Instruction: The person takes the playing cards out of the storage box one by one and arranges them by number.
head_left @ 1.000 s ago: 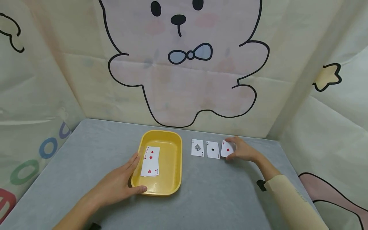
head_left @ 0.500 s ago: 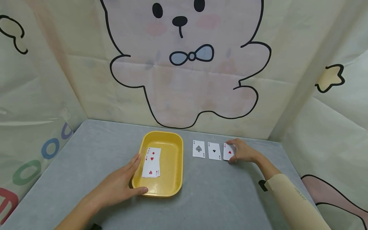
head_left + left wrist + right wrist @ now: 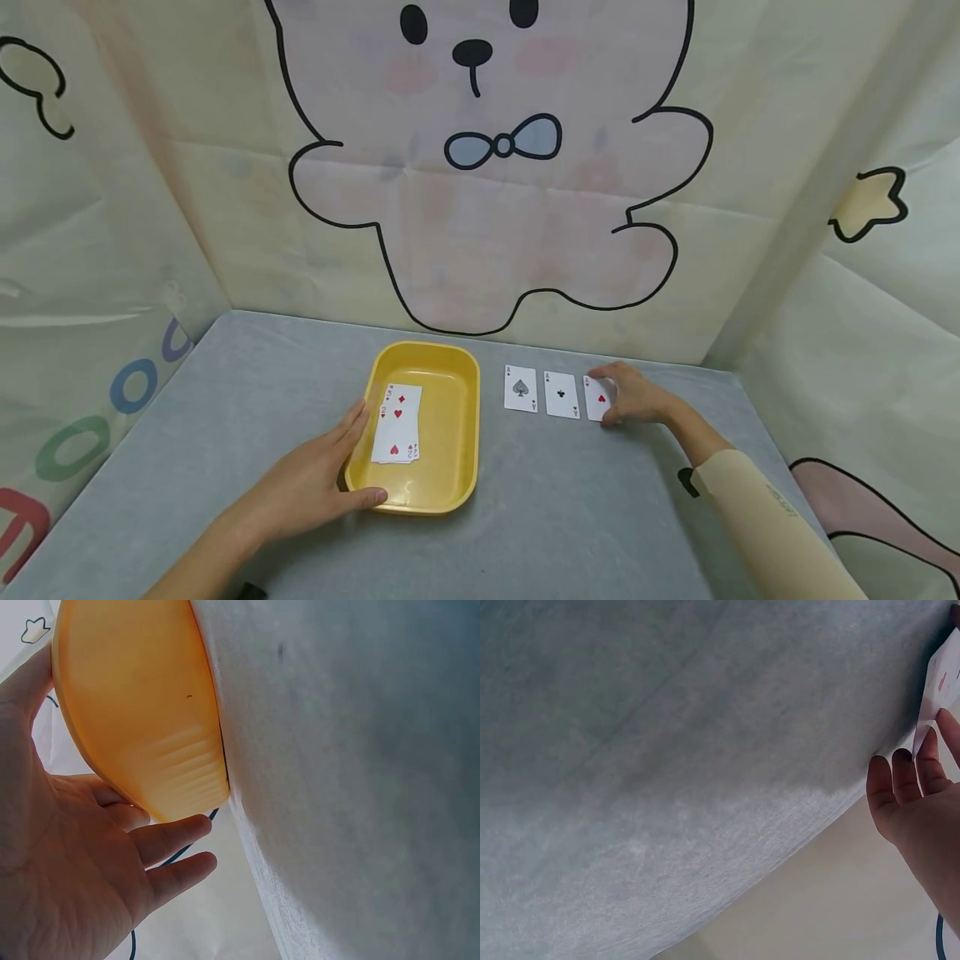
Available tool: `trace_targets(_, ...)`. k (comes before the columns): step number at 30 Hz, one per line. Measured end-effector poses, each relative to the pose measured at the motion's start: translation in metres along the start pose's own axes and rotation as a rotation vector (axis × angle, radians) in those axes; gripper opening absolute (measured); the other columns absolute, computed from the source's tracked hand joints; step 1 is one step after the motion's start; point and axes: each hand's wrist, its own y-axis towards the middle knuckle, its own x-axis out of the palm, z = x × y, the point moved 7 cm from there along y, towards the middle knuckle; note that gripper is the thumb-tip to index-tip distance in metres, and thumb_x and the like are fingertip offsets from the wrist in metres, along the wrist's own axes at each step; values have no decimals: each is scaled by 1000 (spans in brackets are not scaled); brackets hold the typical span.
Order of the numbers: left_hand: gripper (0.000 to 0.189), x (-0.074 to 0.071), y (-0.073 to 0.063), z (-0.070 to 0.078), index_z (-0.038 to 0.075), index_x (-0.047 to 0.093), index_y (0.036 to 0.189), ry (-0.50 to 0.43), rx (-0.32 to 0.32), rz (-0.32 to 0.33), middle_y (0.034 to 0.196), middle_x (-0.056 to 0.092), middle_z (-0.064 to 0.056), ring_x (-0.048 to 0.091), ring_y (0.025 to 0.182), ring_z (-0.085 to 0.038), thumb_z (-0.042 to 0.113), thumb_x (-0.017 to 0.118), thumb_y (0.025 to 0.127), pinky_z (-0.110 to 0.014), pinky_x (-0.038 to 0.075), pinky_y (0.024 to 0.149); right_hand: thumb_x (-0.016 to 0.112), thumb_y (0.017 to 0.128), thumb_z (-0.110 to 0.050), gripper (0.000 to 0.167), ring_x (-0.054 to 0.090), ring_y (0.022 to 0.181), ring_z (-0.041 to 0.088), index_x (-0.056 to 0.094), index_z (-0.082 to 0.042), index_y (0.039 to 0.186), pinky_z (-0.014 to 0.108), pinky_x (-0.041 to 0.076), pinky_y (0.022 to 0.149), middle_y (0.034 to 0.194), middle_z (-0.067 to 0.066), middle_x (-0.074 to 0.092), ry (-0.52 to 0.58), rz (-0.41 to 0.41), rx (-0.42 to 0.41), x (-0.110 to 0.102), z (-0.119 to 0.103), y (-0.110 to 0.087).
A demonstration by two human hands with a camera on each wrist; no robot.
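R hand point(image 3: 636, 396) has the ace of hearts point(image 3: 596, 407) pinched, thumb on the near edge, fingertips at the far edge; card's at the R end of the row, partly under the fingers. Can't tell if it's fully flat. Vs 1 s ago: card sits straighter, a touch nearer the person, w/ a slightly wider gap to its neighbour; same grip. Vs 0.5 s ago: approx no change.

Just L of that grip: ace of clubs point(image 3: 561, 394), then ace of spades point(image 3: 521, 387), both face up on the grey table point(image 3: 540, 508), unmoved.

L hand point(image 3: 318, 471) grasps the yellow tray point(image 3: 452, 433) at its L side, thumb over the near rim, same as before. Stack of cards point(image 3: 395, 429) inside, just R of those fingers, red 2 on top, also unchanged.
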Motion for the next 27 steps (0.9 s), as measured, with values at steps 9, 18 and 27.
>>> trace_targets(9,112,0,0,0,7,25,167,5,1,1,174,21,-9,49,143,-38,70,73,87,-56,47,107,86,65,-12,87,41,133,47,57,0,145,62,37,105,147,28,49,-28,-27,3,3,2,3)
trace_targets(18,112,0,0,1,7,25,167,7,12,8,173,21,-9,51,141,-38,70,72,87,-56,47,107,88,70,-16,85,44,133,45,55,3,146,62,37,108,147,28,49,21,-31,42,0,3,0)
trace_targets(27,112,0,-1,0,9,24,167,-4,-1,4,174,20,-7,50,142,-38,71,72,87,-57,47,107,78,91,-23,72,44,135,45,48,3,151,65,39,108,149,25,47,160,81,122,-24,-9,-7)
